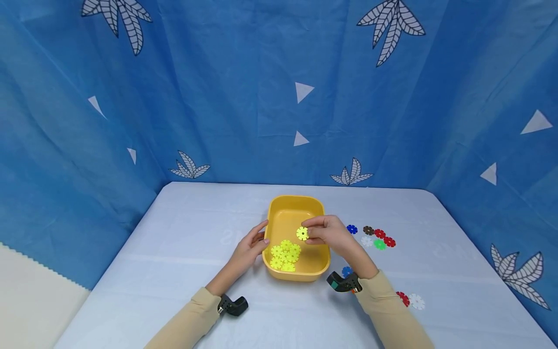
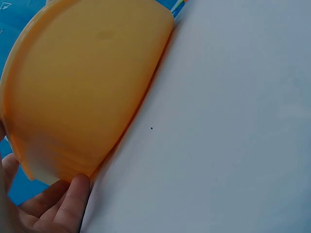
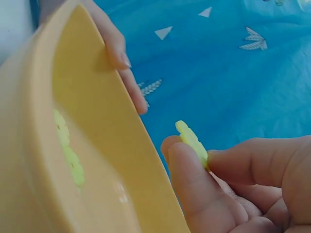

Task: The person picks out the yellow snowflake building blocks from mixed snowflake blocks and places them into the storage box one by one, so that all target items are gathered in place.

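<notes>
A deep yellow plastic bin (image 1: 296, 277) stands on the table in the head view. My left hand (image 1: 248, 249) holds its left side, with the thumb at the rim and fingers against the outer wall. Over the inside of the bin, my right hand (image 1: 330, 233) pinches a yellow snowflake disc (image 3: 192, 143) between thumb and fingers. The disc is seen edge-on in the right wrist view. Several more yellow snowflake discs (image 1: 285, 254) lie heaped at the bin's near left. In the left wrist view, the bin's outer wall (image 2: 92, 73) hides what is inside.
Right of the bin, loose discs lie on the white table (image 1: 183, 218): dark blue (image 1: 351, 229), brown (image 1: 368, 230), red (image 1: 389, 241), green (image 1: 380, 244) and white (image 1: 417, 301). A blue disc (image 1: 347, 271) is partly behind the right wrist camera. Blue curtains (image 1: 244, 97) surround the table.
</notes>
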`<state>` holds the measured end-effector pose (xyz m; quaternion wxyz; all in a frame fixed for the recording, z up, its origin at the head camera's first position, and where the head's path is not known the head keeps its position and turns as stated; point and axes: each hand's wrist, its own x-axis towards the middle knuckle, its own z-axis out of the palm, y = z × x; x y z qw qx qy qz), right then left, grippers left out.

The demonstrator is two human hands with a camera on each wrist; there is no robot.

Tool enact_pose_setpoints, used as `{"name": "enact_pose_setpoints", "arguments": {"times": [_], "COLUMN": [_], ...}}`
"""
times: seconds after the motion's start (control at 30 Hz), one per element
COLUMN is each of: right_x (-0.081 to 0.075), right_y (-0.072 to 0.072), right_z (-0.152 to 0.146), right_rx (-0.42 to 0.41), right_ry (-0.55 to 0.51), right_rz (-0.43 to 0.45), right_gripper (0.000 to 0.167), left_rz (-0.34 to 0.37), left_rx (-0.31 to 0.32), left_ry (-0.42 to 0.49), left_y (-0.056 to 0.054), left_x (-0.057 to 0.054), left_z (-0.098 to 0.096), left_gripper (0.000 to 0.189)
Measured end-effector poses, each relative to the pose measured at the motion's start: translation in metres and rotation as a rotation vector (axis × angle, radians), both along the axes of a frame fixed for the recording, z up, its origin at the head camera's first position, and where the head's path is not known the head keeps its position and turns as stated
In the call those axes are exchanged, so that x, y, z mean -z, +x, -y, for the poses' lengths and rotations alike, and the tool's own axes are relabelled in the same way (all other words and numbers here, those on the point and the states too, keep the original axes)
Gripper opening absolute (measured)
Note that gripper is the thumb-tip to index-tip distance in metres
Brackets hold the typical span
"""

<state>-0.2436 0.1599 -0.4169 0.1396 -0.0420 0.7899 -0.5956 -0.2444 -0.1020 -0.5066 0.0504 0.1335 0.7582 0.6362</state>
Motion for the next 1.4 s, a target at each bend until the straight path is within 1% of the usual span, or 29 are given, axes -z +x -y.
{"name": "enact_pose_setpoints", "arguments": {"times": [0.23,0.5,0.73,0.9,1.1,1.23,1.4], "right_x": [0.008,0.016,0.02,0.022,0.023,0.023,0.023], "right_y": [-0.001,0.0,0.002,0.002,0.004,0.005,0.006], "right_z": [0.016,0.028,0.034,0.035,0.037,0.038,0.039], "right_rx": [-0.02,-0.077,-0.065,-0.083,-0.147,-0.17,-0.175], "right_ry": [0.059,0.127,0.221,0.336,0.512,0.572,0.6], "right_rz": [0.002,-0.001,-0.008,-0.048,-0.131,-0.168,-0.181], "right_gripper": [0.024,0.022,0.019,0.017,0.019,0.022,0.022], "left_rz": [0.002,0.003,0.001,-0.002,0.0,0.004,-0.005], "left_rx": [-0.002,-0.007,0.0,0.002,0.001,-0.001,0.005], "left_ry": [-0.018,-0.028,-0.028,-0.027,-0.027,-0.025,-0.021], "left_y": [0.001,0.0,0.0,0.0,0.0,-0.001,-0.001], "left_x": [0.0,-0.001,-0.001,-0.001,-0.001,0.0,0.002], "left_z": [-0.001,-0.002,-0.002,-0.002,-0.003,-0.002,-0.002], "left_gripper": [0.057,0.057,0.057,0.057,0.057,0.057,0.058]}}
